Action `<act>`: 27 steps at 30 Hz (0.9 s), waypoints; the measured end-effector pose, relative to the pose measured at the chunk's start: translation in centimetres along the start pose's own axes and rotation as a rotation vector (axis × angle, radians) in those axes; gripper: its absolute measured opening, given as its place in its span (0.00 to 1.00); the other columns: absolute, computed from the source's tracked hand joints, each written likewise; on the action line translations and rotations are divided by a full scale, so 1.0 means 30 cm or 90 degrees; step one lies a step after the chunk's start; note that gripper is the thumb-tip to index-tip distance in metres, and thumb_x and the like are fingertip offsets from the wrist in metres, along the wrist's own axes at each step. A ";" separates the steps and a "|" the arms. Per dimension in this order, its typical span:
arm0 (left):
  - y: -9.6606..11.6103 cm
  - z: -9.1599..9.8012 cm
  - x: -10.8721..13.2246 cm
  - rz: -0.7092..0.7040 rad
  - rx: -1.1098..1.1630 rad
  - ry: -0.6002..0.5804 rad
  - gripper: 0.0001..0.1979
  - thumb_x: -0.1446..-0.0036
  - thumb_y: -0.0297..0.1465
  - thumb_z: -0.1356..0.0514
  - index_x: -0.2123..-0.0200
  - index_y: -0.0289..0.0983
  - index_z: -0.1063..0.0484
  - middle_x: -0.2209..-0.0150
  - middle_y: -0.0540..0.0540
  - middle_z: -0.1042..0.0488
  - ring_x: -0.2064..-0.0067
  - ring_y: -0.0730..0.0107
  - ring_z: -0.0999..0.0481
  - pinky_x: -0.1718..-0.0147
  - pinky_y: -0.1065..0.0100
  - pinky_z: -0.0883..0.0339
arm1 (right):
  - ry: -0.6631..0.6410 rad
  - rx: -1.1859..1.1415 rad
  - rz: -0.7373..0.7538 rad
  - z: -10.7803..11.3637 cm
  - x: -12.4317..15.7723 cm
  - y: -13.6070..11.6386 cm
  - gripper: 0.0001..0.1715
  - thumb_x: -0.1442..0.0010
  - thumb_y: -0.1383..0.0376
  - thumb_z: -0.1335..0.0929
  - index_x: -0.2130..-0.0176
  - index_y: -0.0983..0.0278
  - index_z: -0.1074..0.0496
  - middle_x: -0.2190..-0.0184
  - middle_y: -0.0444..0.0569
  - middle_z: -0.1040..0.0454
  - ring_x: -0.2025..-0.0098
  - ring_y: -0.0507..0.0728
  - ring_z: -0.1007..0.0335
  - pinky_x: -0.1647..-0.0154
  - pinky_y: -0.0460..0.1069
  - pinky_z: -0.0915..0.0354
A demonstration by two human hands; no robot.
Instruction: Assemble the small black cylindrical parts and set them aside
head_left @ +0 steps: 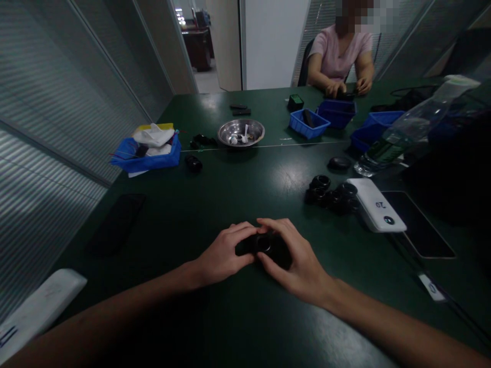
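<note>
Green table top (184, 214), dark and a bit shiny. Close to the near edge, roughly at its middle, the person has both hands on a small black part (268, 246). Their left hand (224, 255) grips it from one side with the fingers curled in tight. Their right hand (297, 260) closes over it from the other side, thumb and fingers bent across the top. A round ring-like face peeks out between the fingers. Can't tell if the part rests on the table or sits just off it.

Over toward the right edge there's a pile of black rings (332, 195), well apart from the hands. A white box (378, 207) with a number scribbled on it sits right against the pile. Just beside the box a black phone (418, 222) lies flat. Further back along that edge a clear plastic bottle (406, 133) looks tipped on its side.

Around the middle of the table sits a steel bowl (241, 133) with a few small white bits in it. By the left edge is a blue tray (148, 161) piled with white cloth, and nearer along that edge lies a flat black slab (115, 222).

At the far edge another person in a pink shirt (339, 51) sits with both hands down on something dark, blue bins (309, 122) just in front of them.
</note>
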State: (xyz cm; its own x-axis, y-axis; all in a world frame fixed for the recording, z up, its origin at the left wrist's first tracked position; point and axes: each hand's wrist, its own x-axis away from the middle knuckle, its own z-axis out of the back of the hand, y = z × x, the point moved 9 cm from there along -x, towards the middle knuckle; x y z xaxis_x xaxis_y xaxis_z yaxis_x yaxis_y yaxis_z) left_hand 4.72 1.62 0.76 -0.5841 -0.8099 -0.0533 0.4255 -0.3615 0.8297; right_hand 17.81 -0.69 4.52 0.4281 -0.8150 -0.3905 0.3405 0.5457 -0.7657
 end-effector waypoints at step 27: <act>0.013 -0.002 -0.001 -0.010 -0.010 -0.004 0.24 0.41 0.22 0.33 0.43 0.41 0.27 0.44 0.45 0.24 0.43 0.57 0.25 0.41 0.55 0.36 | 0.029 0.025 0.018 0.007 0.001 -0.012 0.35 0.36 0.66 0.29 0.34 0.58 0.39 0.47 0.54 0.28 0.47 0.63 0.30 0.48 0.60 0.29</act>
State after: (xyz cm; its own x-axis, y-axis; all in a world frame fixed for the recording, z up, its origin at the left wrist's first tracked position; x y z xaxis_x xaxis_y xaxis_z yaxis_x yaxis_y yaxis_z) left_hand 4.93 1.47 1.04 -0.5954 -0.8010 -0.0623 0.4269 -0.3811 0.8201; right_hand 17.88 -0.89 4.90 0.3993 -0.8066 -0.4358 0.3614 0.5753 -0.7337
